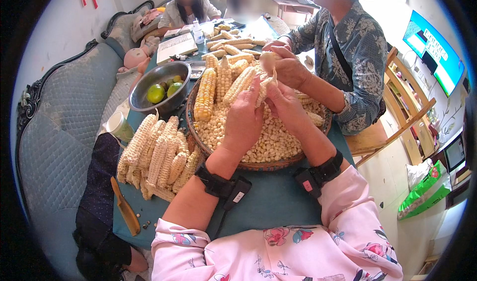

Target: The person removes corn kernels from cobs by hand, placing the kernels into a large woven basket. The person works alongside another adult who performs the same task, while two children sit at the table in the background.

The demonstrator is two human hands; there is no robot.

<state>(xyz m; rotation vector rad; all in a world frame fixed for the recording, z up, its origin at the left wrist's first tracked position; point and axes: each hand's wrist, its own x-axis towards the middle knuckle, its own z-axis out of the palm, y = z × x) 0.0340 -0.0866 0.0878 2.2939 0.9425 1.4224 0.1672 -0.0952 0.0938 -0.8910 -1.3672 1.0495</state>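
Observation:
My left hand (244,119) and my right hand (287,104) meet over a woven basket (257,166), both gripping a pale corn cob (263,91). Fingers cover much of that cob. Loose corn kernels (270,147) fill the basket below. At its far left side lean a yellowish ear of corn (205,94) and a paler ear (224,78). Another ear of corn (240,84) lies just beyond my left fingers. To the left of the basket, a heap of stripped cobs (160,150) is stacked on the table.
A metal bowl (138,94) holds green citrus fruits. Near it stand a paper cup (120,125) and an open book (177,48). A wooden comb (125,206) rests at the table's left edge. On the right, a co-worker's hands (294,66) reach over the basket. More people sit beyond.

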